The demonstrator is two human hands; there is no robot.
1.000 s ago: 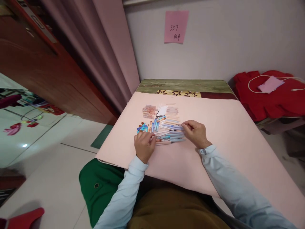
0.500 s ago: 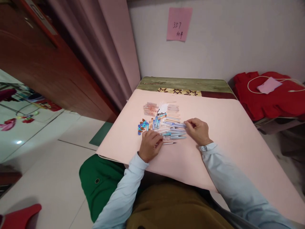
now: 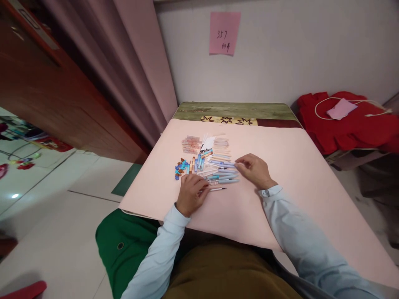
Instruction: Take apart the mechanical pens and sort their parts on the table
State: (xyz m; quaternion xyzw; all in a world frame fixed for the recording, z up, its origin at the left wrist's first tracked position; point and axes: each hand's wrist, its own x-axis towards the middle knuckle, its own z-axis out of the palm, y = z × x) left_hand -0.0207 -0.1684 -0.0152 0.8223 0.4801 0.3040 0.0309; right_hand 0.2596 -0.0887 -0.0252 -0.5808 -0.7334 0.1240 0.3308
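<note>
A heap of pens and pen parts (image 3: pixel 215 168) in blue, orange and pale tones lies on a pink table cover (image 3: pixel 280 187). My left hand (image 3: pixel 191 193) rests at the heap's near left edge, fingers curled round a thin pen refill (image 3: pixel 218 189) whose tip sticks out to the right. My right hand (image 3: pixel 254 169) sits at the heap's right side, fingers pinched on the end of a light blue pen (image 3: pixel 227 165). Small caps (image 3: pixel 181 167) lie loose at the left of the heap.
A pink note (image 3: pixel 224 33) hangs on the wall behind the table. A red cloth (image 3: pixel 346 124) with a white cable and a pink slip lies to the right. Curtain and wooden door stand at the left. A green seat (image 3: pixel 127 245) shows beside my lap.
My left hand has slid right and toward me, drawing the thin refill out of the heap. My right hand has stayed at the heap's right side. The view has shifted slightly.
</note>
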